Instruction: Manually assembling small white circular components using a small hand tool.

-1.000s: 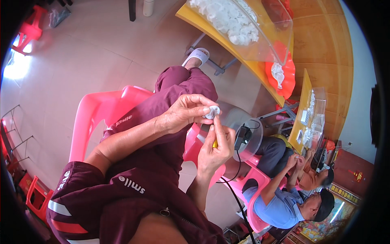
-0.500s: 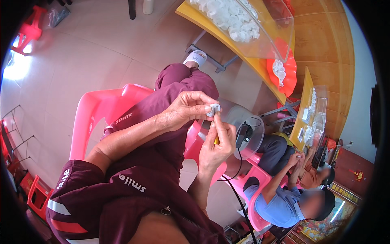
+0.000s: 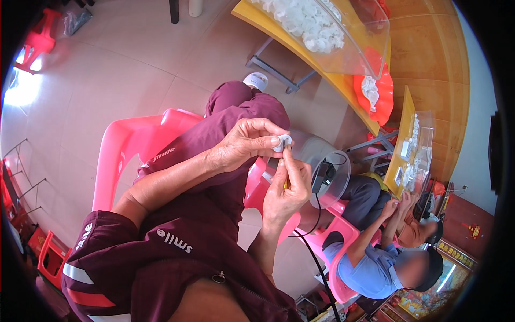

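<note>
Between the thumb and fingers of my left hand (image 3: 242, 144) is a small round white plastic piece (image 3: 284, 140) with dark marks or slots on its face. Close below it, my right hand (image 3: 289, 194) is closed in a pinch, its index fingertip at the piece's lower edge. A bit of a small yellow thing (image 3: 286, 184) shows inside the right hand; the fingers hide the rest, so its kind does not show. Both hands are raised over my lap in maroon trousers (image 3: 244, 110).
A yellow table (image 3: 316, 61) at the upper right bears a clear bin (image 3: 370, 48) of white pieces (image 3: 303, 24). A red bag (image 3: 382, 88) hangs by it. Right of my hands are a clear tub (image 3: 343, 182) and a black cable (image 3: 311, 249). Two people sit working at the right.
The white piece is turned slightly, showing more of its round face. Both hands keep nearly the same place, the right fingertip still against the piece.
</note>
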`<state>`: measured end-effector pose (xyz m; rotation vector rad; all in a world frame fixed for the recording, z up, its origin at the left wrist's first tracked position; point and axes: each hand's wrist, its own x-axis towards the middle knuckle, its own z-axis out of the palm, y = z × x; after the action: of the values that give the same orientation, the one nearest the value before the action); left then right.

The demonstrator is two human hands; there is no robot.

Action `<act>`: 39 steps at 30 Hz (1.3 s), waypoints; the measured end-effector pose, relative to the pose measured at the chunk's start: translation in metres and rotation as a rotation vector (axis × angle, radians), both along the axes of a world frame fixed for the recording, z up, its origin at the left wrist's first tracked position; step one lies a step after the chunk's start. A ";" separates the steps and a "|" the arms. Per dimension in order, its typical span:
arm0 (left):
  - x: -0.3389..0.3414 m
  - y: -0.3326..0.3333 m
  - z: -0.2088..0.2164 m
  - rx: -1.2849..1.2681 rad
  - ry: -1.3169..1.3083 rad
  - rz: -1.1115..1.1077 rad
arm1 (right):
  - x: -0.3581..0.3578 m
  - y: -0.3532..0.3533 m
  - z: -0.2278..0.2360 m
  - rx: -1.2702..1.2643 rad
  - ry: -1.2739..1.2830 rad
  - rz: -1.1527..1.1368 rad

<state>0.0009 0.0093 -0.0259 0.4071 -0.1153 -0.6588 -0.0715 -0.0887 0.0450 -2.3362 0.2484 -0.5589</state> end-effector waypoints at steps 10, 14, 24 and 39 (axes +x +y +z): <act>-0.003 -0.001 0.001 0.024 -0.019 0.048 | 0.001 0.006 0.000 -0.048 -0.021 -0.012; -0.005 -0.003 0.000 0.050 -0.017 0.070 | 0.001 0.007 -0.003 -0.122 0.000 -0.033; -0.003 -0.005 0.007 0.187 -0.067 0.066 | -0.002 0.004 0.014 -0.138 0.123 -0.064; 0.001 -0.003 0.008 0.252 -0.119 -0.048 | -0.003 -0.003 0.015 -0.129 0.102 -0.015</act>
<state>0.0018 0.0061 -0.0176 0.6886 -0.1564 -0.6983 -0.0745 -0.0918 0.0600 -2.4936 0.2849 -0.4761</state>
